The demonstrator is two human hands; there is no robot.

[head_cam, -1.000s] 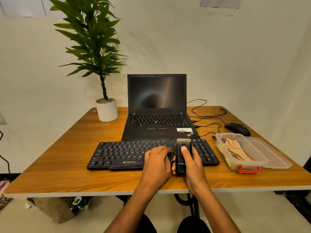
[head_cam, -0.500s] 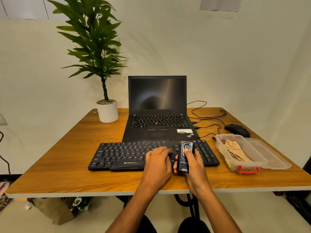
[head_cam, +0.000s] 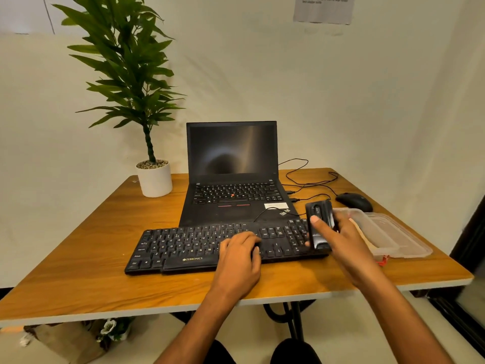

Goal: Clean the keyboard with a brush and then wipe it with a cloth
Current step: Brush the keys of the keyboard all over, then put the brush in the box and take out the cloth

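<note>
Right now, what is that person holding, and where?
The right hand grips the black brush around its middle, thumb on its front. The left hand holds nothing.

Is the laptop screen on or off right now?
Off: the laptop stands open, but its screen is dark, showing only a dim reflection.

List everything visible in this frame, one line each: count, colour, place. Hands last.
external keyboard: 1, black, front centre of table
brush: 1, black, over the keyboard's right end
laptop: 1, black, open, behind the keyboard
mouse: 1, black, back right
cables: several, black, right of the laptop
plastic box: 1, clear, right edge; contents hidden
potted plant: 1, green in white pot, back left
table: 1, wooden
paper: 1, on the wall
left hand: rests on the keyboard
right hand: grips the brush
</note>
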